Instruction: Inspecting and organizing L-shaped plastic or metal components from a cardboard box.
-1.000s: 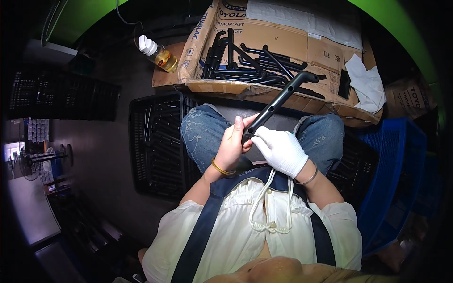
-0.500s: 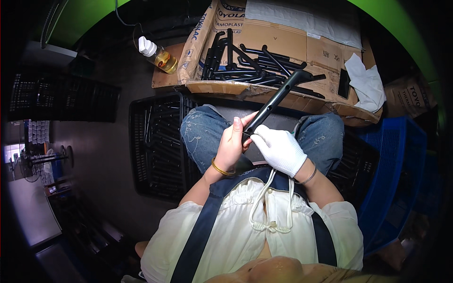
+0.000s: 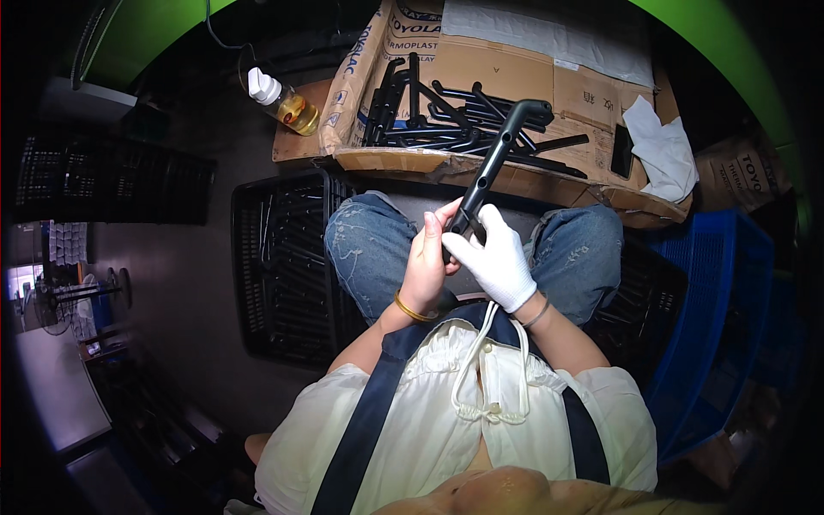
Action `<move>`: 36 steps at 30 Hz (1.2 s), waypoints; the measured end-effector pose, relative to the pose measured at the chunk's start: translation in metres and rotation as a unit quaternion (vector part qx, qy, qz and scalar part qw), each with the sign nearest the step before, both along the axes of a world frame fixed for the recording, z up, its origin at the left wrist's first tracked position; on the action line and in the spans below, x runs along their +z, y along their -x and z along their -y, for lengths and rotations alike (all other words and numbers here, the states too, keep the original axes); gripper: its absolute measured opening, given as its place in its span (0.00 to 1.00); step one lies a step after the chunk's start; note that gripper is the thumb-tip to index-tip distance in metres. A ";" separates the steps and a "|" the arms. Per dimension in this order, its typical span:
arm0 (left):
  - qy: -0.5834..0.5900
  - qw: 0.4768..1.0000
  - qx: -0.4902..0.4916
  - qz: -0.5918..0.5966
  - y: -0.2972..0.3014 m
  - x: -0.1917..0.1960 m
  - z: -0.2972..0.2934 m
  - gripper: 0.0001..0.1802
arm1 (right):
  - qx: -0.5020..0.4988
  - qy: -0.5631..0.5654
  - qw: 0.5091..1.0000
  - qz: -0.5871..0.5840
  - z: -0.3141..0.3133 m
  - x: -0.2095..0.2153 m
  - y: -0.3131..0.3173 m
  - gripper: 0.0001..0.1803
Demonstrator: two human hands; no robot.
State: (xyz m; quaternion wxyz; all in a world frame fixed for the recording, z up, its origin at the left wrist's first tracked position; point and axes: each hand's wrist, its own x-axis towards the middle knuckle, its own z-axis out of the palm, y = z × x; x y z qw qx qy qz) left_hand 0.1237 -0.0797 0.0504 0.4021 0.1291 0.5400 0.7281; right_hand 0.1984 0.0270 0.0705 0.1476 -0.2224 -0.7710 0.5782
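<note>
**Both hands closing on one black plastic handle part over the lap**

The left hand [image 3: 427,264], bare, with a gold bangle at the wrist, is wrapping the near end of a long black plastic part [image 3: 498,159]; its grip is closed around the shaft, fingers curled on the left side. The right hand [image 3: 495,262], in a white glove, is gripping the same near end from the right, fingers folded tight over it and touching the left hand. The part is slanting up and away from the hands toward the far right, its bent end hanging over the edge of the cardboard box.

The hands are sitting above the person's knees, in blue jeans [image 3: 369,249], with a pale apron and dark straps nearer the camera.

Just beyond the knees, an open cardboard box [image 3: 446,69] is holding a loose heap of similar black parts [image 3: 429,120]. A white cloth [image 3: 663,154] is lying on the right end of the box, beside a small dark flat object. At the far left of the box, a bottle of yellow liquid [image 3: 287,103] with a white cap is lying tilted.

A black plastic crate [image 3: 279,266] is standing left of the legs, more dark parts inside. A blue crate [image 3: 730,318] is standing at the right.
</note>
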 end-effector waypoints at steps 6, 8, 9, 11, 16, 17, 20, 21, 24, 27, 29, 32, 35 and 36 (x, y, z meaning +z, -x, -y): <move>-0.017 1.000 -0.019 0.018 -0.006 -0.001 0.002 0.28 | -0.112 -0.002 0.994 -0.005 -0.019 -0.013 0.013 0.12; -0.037 0.999 -0.029 0.026 -0.009 -0.004 0.003 0.28 | -0.138 0.045 0.988 -0.044 -0.022 -0.017 0.014 0.13; -0.034 0.998 -0.041 0.024 -0.011 -0.003 0.004 0.28 | -0.111 0.063 0.991 -0.033 -0.024 -0.016 0.012 0.13; -0.013 0.998 -0.065 0.024 -0.014 0.002 0.005 0.32 | -0.080 0.099 0.992 -0.010 -0.028 -0.017 0.010 0.15; 0.004 0.996 -0.084 -0.027 -0.010 -0.002 0.013 0.32 | -0.084 0.044 0.995 0.014 -0.024 -0.011 0.013 0.15; 0.011 0.995 -0.083 -0.047 -0.008 -0.006 0.014 0.31 | -0.088 0.030 0.996 0.007 -0.023 -0.011 0.014 0.15; 0.065 0.979 -0.053 -0.186 -0.010 -0.017 0.012 0.32 | -0.076 0.020 0.997 0.000 -0.025 -0.010 0.013 0.16; 0.066 0.979 -0.053 -0.185 -0.011 -0.016 0.012 0.32 | -0.077 0.021 0.997 0.001 -0.027 -0.009 0.013 0.16; 0.043 0.992 -0.078 -0.088 -0.012 -0.009 0.013 0.32 | -0.062 0.023 0.997 0.035 -0.030 -0.009 0.013 0.16; -0.105 0.985 -0.121 0.067 -0.005 -0.011 0.019 0.36 | -0.073 -0.005 0.997 -0.031 -0.025 -0.009 0.009 0.12; -0.123 0.986 -0.100 0.061 -0.001 -0.011 0.021 0.38 | -0.004 -0.084 0.996 0.011 -0.023 0.001 -0.006 0.09; -0.145 0.984 -0.081 0.063 0.002 -0.007 0.021 0.41 | 0.057 -0.333 0.939 -0.060 -0.019 0.009 -0.019 0.06; -0.152 0.983 -0.093 0.052 0.005 -0.012 0.025 0.40 | 0.060 -0.284 0.956 -0.036 -0.015 0.026 -0.019 0.05; -0.152 0.983 -0.094 0.052 0.005 -0.011 0.025 0.40 | 0.058 -0.284 0.957 -0.036 -0.013 0.026 -0.019 0.05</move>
